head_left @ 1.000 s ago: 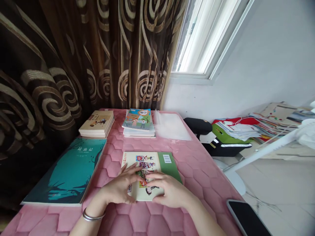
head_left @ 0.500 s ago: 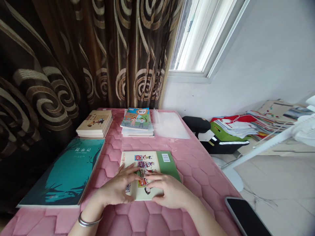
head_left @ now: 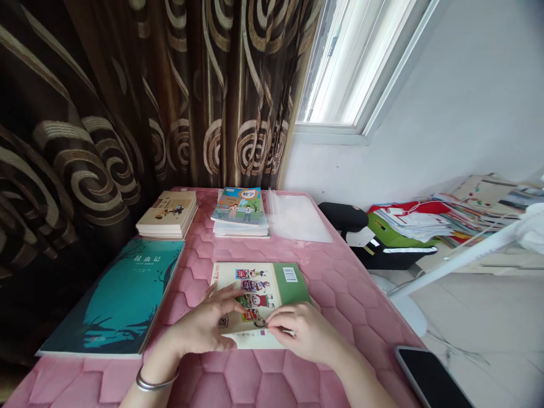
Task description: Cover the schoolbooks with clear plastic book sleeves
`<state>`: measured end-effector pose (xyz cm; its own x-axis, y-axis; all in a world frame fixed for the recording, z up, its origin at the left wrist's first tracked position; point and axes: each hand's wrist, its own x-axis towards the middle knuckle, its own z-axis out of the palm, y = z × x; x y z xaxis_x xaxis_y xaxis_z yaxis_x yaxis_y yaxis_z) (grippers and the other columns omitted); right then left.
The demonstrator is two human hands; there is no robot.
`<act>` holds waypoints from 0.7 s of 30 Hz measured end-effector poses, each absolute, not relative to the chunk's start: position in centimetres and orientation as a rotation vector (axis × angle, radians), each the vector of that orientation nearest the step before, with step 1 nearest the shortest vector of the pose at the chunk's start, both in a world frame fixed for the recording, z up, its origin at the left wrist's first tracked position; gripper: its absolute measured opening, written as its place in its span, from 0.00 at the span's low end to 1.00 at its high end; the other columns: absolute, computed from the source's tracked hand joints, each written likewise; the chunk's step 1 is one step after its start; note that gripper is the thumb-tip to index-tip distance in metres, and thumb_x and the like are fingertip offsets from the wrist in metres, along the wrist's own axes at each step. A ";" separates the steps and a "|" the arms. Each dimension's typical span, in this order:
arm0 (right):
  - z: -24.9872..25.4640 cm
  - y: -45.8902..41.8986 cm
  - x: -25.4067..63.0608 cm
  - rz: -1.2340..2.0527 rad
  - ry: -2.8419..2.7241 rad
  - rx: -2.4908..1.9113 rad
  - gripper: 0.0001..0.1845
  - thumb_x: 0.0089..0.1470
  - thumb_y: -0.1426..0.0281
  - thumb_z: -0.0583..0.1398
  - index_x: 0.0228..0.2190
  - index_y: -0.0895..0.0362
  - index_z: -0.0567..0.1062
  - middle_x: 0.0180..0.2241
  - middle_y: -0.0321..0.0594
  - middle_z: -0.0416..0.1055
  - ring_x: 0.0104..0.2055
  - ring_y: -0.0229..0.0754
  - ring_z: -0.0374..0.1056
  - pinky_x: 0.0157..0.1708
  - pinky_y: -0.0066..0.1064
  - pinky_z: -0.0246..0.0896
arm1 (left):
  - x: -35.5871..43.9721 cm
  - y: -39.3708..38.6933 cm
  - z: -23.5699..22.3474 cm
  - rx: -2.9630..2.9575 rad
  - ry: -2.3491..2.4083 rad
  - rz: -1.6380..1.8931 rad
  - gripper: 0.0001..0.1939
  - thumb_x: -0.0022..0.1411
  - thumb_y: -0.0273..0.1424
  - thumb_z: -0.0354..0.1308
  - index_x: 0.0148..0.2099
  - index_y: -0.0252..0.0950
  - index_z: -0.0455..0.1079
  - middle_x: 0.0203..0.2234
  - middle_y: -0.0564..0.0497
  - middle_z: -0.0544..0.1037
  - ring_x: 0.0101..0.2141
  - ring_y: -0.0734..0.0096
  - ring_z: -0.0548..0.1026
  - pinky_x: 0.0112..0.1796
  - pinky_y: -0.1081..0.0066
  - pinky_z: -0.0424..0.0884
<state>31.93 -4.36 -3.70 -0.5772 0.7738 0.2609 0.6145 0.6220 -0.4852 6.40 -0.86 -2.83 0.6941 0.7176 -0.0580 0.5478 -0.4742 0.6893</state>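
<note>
A thin picture book [head_left: 260, 289] with a cream and green back cover and a barcode lies on the pink quilted table [head_left: 263, 379] in front of me. My left hand [head_left: 204, 326], with a silver bangle on its wrist, rests flat on the book's left half, fingers spread. My right hand [head_left: 304, 334] is at the book's near right corner, fingers curled and pinching the cover's edge, which is lifted slightly off the pages.
A large teal book [head_left: 121, 297] lies at the left. Two book stacks [head_left: 169, 213] [head_left: 240, 211] and clear plastic sleeves [head_left: 297, 218] sit at the far edge by the curtain. A black phone [head_left: 431, 379] lies at the right edge. Papers are piled on the floor [head_left: 425, 224].
My right hand has slid from the middle of the cover to the near right corner and curled onto the cover's edge, lifting it a little. The left hand has stayed in place.
</note>
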 end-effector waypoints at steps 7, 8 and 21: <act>-4.1 -3.8 32.4 -0.128 -2.199 -1.271 0.18 0.65 0.71 0.48 0.31 0.53 0.75 0.25 0.37 0.76 0.25 0.38 0.70 0.28 0.29 0.59 | 5.2 -0.1 -2.0 1.915 1.115 0.646 0.13 0.60 0.38 0.56 0.41 0.38 0.75 0.40 0.47 0.80 0.42 0.62 0.76 0.44 0.68 0.70; -4.3 -3.6 32.5 -0.131 -2.164 -1.277 0.18 0.65 0.70 0.48 0.31 0.53 0.75 0.25 0.37 0.76 0.25 0.38 0.70 0.28 0.29 0.59 | 5.1 0.1 -2.0 1.857 1.122 0.701 0.14 0.60 0.41 0.55 0.40 0.36 0.75 0.37 0.47 0.80 0.39 0.63 0.76 0.42 0.69 0.70; -5.4 -2.9 32.3 -0.088 -2.028 -1.118 0.13 0.64 0.69 0.52 0.34 0.53 0.77 0.29 0.36 0.77 0.29 0.37 0.72 0.30 0.27 0.63 | 5.8 1.4 -5.4 1.562 1.192 0.960 0.22 0.58 0.49 0.55 0.25 0.35 0.64 0.19 0.56 0.62 0.24 0.76 0.59 0.25 0.75 0.56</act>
<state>32.30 -2.92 -5.38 -0.2881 0.6812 0.6730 0.7369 0.6065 -0.2985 5.83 1.40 -5.42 0.2271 0.9726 0.0502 0.2559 -0.1093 0.9605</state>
